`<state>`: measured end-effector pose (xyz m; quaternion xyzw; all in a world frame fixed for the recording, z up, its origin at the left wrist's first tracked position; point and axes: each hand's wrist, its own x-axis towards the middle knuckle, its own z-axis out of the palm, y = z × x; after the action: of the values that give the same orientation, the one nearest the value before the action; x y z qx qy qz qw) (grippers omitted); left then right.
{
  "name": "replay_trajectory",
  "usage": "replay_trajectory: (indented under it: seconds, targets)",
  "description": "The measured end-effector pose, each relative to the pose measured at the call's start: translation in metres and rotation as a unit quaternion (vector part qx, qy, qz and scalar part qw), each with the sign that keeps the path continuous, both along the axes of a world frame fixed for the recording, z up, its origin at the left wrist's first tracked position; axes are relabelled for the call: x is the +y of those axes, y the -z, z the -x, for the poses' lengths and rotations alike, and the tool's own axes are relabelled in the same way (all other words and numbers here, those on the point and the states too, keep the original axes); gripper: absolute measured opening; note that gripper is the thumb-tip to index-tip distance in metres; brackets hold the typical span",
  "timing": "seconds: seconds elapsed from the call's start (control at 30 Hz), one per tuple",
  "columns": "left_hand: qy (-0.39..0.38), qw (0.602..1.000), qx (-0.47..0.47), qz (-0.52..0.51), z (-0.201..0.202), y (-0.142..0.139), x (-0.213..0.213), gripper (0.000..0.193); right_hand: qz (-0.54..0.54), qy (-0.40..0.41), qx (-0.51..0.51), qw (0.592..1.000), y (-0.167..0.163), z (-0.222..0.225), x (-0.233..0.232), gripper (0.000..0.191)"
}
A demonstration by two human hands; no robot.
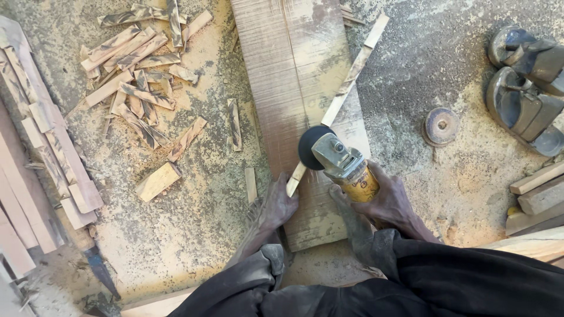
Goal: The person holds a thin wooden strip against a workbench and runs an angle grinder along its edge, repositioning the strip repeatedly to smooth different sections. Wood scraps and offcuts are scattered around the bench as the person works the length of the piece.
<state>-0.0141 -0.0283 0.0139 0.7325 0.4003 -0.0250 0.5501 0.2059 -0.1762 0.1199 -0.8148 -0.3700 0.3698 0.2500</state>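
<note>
A long thin wooden strip (352, 73) lies slantwise across a wide wooden board (282, 70) on the sawdust-covered ground. My left hand (277, 206) presses down on the strip's near end, fingers flat. My right hand (390, 202) grips the yellow body of an angle grinder (346, 167). Its black disc (311, 147) sits against the strip just above my left hand. A dusty foot (352, 220) rests on the board beside the grinder.
A pile of short streaked wood offcuts (141, 76) lies to the upper left, and longer planks (35, 164) run along the left edge. A loose round disc (440, 125) and a pair of dusty sandals (523, 88) lie to the right, above stacked wood blocks (537, 194).
</note>
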Motion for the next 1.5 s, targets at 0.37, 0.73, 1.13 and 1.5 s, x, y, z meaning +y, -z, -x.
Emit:
replay_trajectory:
  seconds: [0.37,0.73,1.13,1.5]
  targets:
    - [0.035,0.994,-0.007,-0.103,0.006,-0.006,-0.008,0.05,-0.015,0.003,-0.011,1.0,0.016,0.002,-0.015,0.093]
    - [0.056,0.984,0.073,-0.152,0.0,-0.045,0.002,0.058,-0.029,-0.037,-0.022,0.999,0.021,0.001,-0.036,0.098]
    - [0.06,0.973,0.086,-0.204,-0.003,-0.044,0.005,0.054,0.052,-0.014,-0.05,0.997,0.004,0.004,-0.033,0.099]
    - [0.085,0.963,0.059,-0.247,0.004,-0.021,0.007,0.068,0.06,0.024,-0.041,0.997,0.023,-0.011,-0.042,0.097]
